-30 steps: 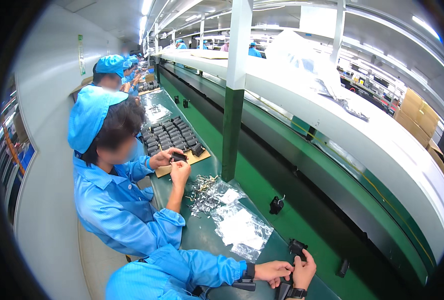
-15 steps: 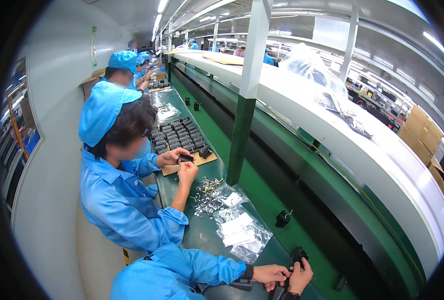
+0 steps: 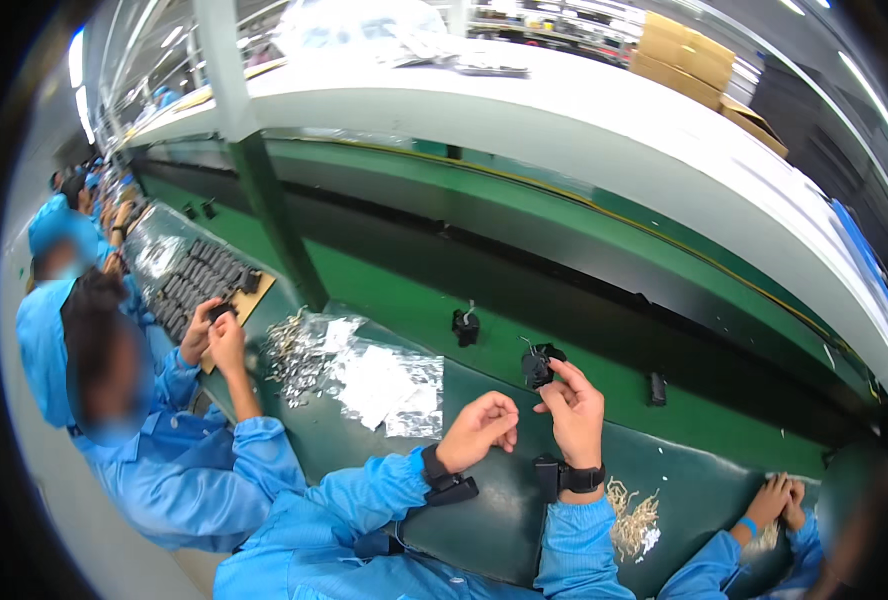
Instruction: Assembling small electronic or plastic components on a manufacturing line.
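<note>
The left hand (image 3: pixel 482 432) now stands farther from the right hand (image 3: pixel 576 412). A light grip on the body of the black wired part (image 3: pixel 537 368) seems best. That part sits at the right hand's fingertips, apparently pinched, above the green strip (image 3: pixel 609 397); the left hand, loosely curled, shows nothing in it.

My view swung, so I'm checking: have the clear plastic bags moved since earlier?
No: judged against the pole, the clear plastic bags still lie below and right of its foot; only the view shifted.
</note>
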A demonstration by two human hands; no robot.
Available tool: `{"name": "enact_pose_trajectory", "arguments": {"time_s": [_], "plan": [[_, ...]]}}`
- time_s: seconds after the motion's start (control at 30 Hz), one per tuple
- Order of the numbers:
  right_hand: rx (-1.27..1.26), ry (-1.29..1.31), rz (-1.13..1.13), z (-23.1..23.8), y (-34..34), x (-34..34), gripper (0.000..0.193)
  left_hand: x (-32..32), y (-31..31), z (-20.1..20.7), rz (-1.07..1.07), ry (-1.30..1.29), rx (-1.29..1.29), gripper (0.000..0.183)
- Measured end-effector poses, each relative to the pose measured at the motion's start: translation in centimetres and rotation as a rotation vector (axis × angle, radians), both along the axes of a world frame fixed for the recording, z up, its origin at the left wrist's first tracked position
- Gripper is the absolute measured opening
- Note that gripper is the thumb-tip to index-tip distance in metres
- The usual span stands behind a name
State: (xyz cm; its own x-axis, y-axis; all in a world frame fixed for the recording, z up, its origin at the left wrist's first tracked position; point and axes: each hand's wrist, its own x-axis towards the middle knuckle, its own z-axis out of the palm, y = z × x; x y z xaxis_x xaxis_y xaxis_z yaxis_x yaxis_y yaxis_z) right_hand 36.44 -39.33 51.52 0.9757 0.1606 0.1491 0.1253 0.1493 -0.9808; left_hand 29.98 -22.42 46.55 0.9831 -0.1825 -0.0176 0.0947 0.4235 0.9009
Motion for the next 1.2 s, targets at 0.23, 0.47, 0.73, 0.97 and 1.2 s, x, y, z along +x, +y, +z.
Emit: {"name": "enact_pose_trajectory", "arguments": {"time_s": [0.23,0.47,0.73,0.97,1.2], "plan": [[-0.111,-0.125,-0.020,5.5,-2.9,-3.8,0.040,-1.5,-1.3,8.8,0.170,-0.333,0.052,0.026],[-0.162,-0.214,-0.064,6.5,-3.6,-4.9,0.042,-0.3,-1.7,12.7,0.096,-0.356,0.072,0.034],[-0.226,-0.306,-0.056,7.9,-4.4,-5.0,0.039,-1.0,-2.2,13.1,0.225,-0.659,0.340,0.039],[0.151,-0.112,0.288,6.4,-4.7,-5.0,0.025,-0.6,-1.4,12.4,0.207,-0.661,0.126,0.025],[0.181,0.063,0.289,6.0,-5.8,-5.1,0.040,-0.1,-1.3,12.7,-0.010,-0.759,0.163,0.042]]}}
